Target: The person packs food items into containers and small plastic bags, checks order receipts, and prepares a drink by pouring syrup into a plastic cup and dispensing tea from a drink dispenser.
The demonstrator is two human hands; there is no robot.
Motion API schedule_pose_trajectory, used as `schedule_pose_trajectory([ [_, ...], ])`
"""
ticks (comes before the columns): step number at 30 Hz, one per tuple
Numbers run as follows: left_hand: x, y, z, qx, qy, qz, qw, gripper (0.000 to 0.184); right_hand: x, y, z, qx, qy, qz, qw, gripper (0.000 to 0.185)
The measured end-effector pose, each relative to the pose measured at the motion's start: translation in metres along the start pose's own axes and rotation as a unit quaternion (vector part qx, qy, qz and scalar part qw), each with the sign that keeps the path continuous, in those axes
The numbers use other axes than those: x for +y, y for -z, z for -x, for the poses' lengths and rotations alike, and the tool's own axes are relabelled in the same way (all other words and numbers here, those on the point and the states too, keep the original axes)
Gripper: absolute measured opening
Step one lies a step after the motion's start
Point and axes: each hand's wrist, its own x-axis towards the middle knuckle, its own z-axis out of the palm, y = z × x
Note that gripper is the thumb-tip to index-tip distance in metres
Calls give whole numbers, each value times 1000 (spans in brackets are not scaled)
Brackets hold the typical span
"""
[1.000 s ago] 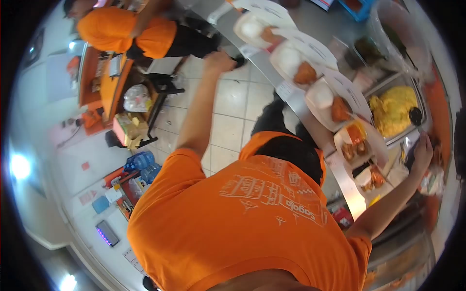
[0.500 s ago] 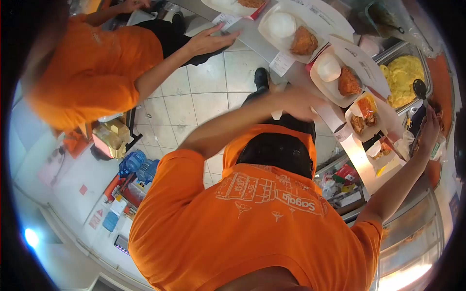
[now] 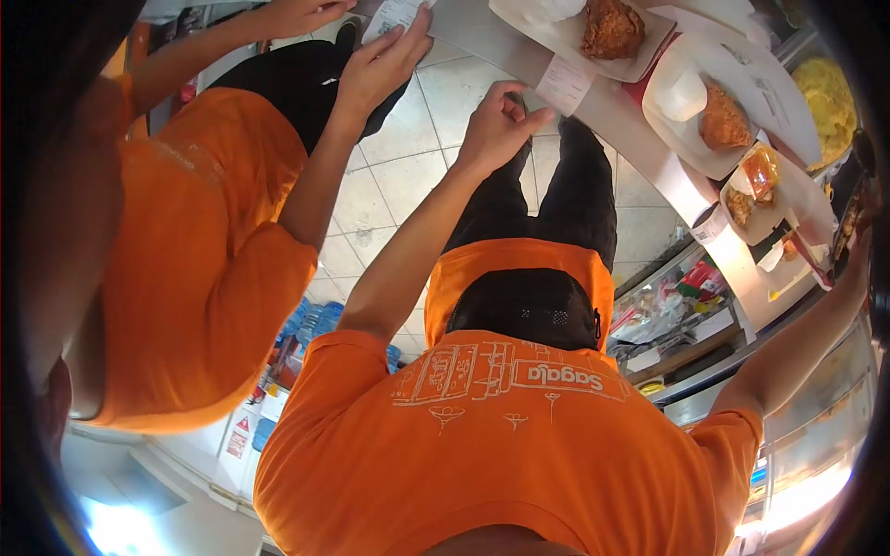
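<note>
My left hand [image 3: 499, 130] hangs beside the counter edge with its fingers loosely curled and the thumb apart; nothing shows in it. Nearest to it is a printed paper receipt [image 3: 564, 84] lying over the edge. My right hand [image 3: 862, 232], dim at the right rim of the view, is around the handle of a black serving spoon [image 3: 863, 151]. Past the spoon sits a pan of yellow scrambled egg [image 3: 824, 109]. Open paper boxes line the counter, with fried chicken [image 3: 725, 120] and white rice [image 3: 675, 91] in one, and smaller chicken pieces with a sauce packet [image 3: 761, 172] in another.
At the left a co-worker in an orange shirt [image 3: 190, 278] holds a receipt [image 3: 393, 17] over the counter [image 3: 473, 28]. Below the counter a shelf holds packets [image 3: 697, 280]. Blue water bottles [image 3: 320, 320] stand behind on the left.
My left hand has drawn back from the boxes toward the left and is no longer blurred. The right hand and spoon appear farther right. The co-worker has come nearer, hand now on a receipt.
</note>
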Motion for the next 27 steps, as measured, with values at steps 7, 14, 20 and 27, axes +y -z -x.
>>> schedule_pose_trajectory([
  [7,-5,-5,-11,-28,6,77,997,55,-16,-6,18,38,-21,-4,999,39],
  [14,19,19,2,26,-38,-137,989,56,-13,-9,16,61,-5,-61,996,36],
  [20,46,47,7,31,-116,-184,975,46,-10,-7,16,64,-3,-74,995,35],
  [27,54,49,3,87,-154,-114,978,64,-10,-13,15,61,6,-79,995,34],
])
